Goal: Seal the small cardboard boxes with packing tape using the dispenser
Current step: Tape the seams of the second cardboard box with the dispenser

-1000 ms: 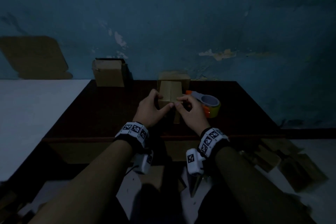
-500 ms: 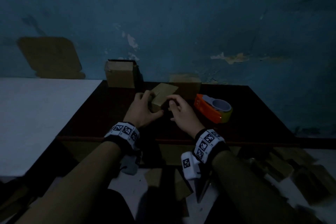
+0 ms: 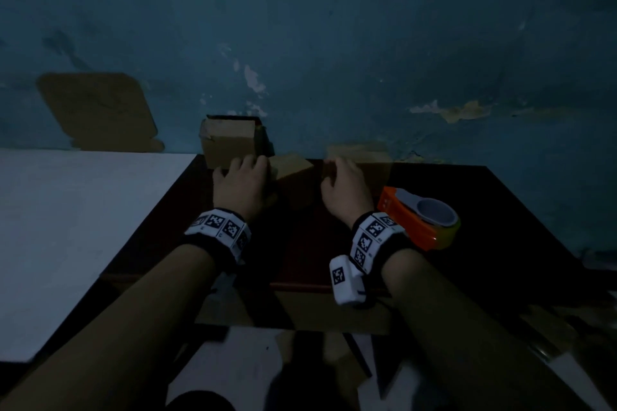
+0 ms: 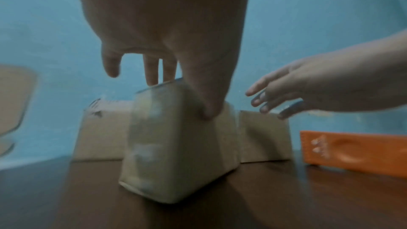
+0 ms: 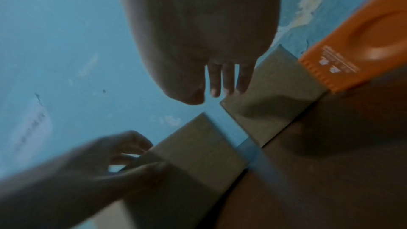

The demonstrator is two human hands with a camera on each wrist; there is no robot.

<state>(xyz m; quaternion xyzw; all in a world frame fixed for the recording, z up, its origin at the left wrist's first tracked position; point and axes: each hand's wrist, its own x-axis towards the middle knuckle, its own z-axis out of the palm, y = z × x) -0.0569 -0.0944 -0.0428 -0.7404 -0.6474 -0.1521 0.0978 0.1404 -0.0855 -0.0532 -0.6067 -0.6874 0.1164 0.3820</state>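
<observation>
On table (image 3: 500, 210) | left hand (image 3: 240, 188) grip clamps box (image 3: 290, 170) | right hand (image 3: 345, 190) grip apart

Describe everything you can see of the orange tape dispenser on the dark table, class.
The tape dispenser is orange plastic, as it looks, lying on its side on the dark table, near the table's right part. A grey hub and a yellowish tape roll sit at its near end; a toothed edge and small white printed marks show at the far end. It lies just right of the right hand, which does not hold it; no hand touches it. A cardboard box stands behind it.
</observation>
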